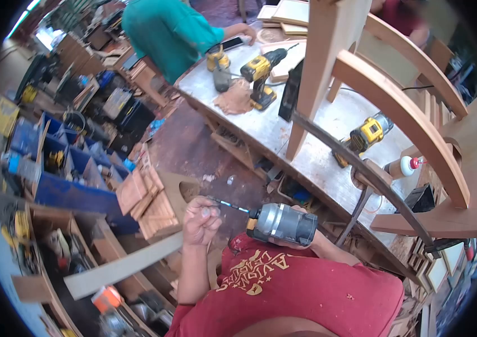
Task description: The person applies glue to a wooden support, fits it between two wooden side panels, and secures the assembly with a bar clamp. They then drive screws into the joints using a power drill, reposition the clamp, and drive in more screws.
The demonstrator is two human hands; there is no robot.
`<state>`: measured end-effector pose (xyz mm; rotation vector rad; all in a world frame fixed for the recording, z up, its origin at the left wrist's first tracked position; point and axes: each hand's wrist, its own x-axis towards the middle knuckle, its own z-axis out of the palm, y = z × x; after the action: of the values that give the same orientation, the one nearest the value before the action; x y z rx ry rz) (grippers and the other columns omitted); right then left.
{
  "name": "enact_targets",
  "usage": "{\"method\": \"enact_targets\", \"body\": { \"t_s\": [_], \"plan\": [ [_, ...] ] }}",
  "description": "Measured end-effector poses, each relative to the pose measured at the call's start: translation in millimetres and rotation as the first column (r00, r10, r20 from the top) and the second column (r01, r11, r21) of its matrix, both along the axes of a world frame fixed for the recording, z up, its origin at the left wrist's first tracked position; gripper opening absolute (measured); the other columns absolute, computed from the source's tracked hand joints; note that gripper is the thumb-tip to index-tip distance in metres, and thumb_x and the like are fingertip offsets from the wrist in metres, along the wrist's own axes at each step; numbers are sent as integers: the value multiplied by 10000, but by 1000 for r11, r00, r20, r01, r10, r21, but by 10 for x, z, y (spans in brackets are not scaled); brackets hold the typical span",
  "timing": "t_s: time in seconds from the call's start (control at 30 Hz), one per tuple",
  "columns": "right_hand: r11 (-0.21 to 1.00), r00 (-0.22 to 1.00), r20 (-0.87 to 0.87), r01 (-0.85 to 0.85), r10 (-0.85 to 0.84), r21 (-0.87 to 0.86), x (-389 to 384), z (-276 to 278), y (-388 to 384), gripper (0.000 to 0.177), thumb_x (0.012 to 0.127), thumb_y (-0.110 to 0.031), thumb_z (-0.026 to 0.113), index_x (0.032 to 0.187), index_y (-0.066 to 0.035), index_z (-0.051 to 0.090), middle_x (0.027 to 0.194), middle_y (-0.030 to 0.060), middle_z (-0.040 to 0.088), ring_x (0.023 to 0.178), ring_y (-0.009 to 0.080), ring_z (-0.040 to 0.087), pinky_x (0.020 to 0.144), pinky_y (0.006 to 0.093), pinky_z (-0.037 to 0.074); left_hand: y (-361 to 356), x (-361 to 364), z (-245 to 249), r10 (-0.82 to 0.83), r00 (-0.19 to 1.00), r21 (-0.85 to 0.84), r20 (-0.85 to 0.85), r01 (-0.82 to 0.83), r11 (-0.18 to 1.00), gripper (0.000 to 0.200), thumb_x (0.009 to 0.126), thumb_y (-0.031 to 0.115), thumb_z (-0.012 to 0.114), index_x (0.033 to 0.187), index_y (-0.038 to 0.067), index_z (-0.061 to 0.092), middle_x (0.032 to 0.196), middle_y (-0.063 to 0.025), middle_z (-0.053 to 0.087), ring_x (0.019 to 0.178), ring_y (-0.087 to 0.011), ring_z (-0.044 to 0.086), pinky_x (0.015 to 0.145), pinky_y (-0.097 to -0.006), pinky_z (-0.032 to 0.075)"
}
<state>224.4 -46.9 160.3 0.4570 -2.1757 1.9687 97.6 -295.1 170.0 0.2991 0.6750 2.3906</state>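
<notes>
My right hand (298, 244) is wrapped around a grey and black power drill (283, 223), held level in front of my red shirt. Most of its fingers are hidden behind the tool. A long, thin drill bit (232, 205) sticks out of the drill's front toward the left. Near the far end of that bit, the fingers of my left hand (202, 221) are curled closed in a pinch. The bit's tip shows just above these fingers.
A metal-topped workbench (280, 137) holds a yellow drill (258, 73), another yellow tool (368, 133), a glue bottle (402, 167) and a clamped curved wooden frame (407, 106). A person in a green shirt (168, 33) stands at its far side. Wood pieces (147, 197) and a blue divided bin (73, 191) are left.
</notes>
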Motion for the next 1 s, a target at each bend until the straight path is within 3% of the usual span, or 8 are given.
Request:
{"method": "enact_targets", "body": {
  "t_s": [0.17, 0.27, 0.47, 0.63, 0.83, 0.87, 0.93, 1.0],
  "plan": [
    [974, 980, 188, -22, 66, -225, -493, -240, 0, 390, 741, -139, 800, 1095, -34, 674, 1000, 77, 717, 880, 195, 693, 825, 319, 537, 204, -827, 191, -90, 995, 136, 46, 83, 987, 171, 798, -49, 652, 890, 40, 540, 809, -26, 466, 542, -50, 348, 455, -202, 275],
    [991, 998, 30, 43, -47, 127, -792, 87, 43, 391, 751, -105, 807, 1119, -54, 689, 1089, 85, 720, 985, 211, 703, 865, 330, 554, 419, -1238, 30, -239, 965, 307, 103, 198, 931, 166, 817, -49, 619, 880, 53, 504, 766, -17, 419, 543, -53, 343, 441, -212, 262],
    [919, 915, 116, 369, -385, 143, -1269, 143, -172, 547, 682, -170, 778, 1176, 12, 627, 1045, 131, 700, 870, 267, 692, 805, 353, 543, 770, -2325, -336, -522, 823, 421, 224, 402, 813, 141, 1011, 128, 480, 1082, 38, 561, 825, -30, 445, 578, -81, 369, 454, -223, 311],
    [774, 789, -48, 610, -612, 172, -1879, 3, -519, 598, 694, -167, 775, 1233, 19, 595, 994, 99, 697, 788, 194, 653, 785, 327, 525, 1098, -3225, -342, -684, 718, 307, 130, 627, 716, 247, 1028, 274, 497, 1121, 76, 612, 907, -31, 529, 574, -41, 385, 485, -169, 300],
    [555, 530, 168, 804, -831, 212, -2149, -144, -1027, 454, 664, -182, 819, 1077, -64, 670, 906, 20, 709, 761, 123, 666, 718, 298, 544, 1426, -3732, 116, -713, 682, 2, 164, 722, 691, 287, 1032, 311, 490, 1258, 136, 509, 973, -23, 551, 547, -10, 362, 465, -149, 293],
    [532, 493, 205, 807, -846, 255, -2141, -142, -1083, 394, 663, -195, 818, 1021, -86, 694, 882, 8, 710, 754, 119, 677, 694, 300, 549, 1508, -3795, 93, -764, 628, 57, 150, 766, 641, 289, 1027, 315, 500, 1244, 124, 513, 951, -17, 547, 531, -10, 352, 457, -147, 292],
    [122, 419, -140, 540, -897, 833, -2296, 312, -1191, 465, 697, -332, 764, 1116, -169, 644, 985, -7, 685, 855, 173, 669, 765, 357, 512, 1613, -3809, 169, -761, 620, 43, 193, 769, 638, 257, 1018, 306, 519, 1152, 97, 586, 917, -31, 608, 519, -17, 351, 450, -151, 301],
    [158, 315, -19, 526, -949, 836, -2285, 363, -1269, 528, 717, -391, 745, 1196, -206, 623, 1084, -6, 666, 952, 200, 653, 829, 384, 484, 1641, -3802, 174, -776, 609, 27, 165, 784, 621, 248, 1013, 301, 528, 1098, 87, 621, 902, -45, 641, 526, -22, 370, 452, -155, 313]
  ]
}}
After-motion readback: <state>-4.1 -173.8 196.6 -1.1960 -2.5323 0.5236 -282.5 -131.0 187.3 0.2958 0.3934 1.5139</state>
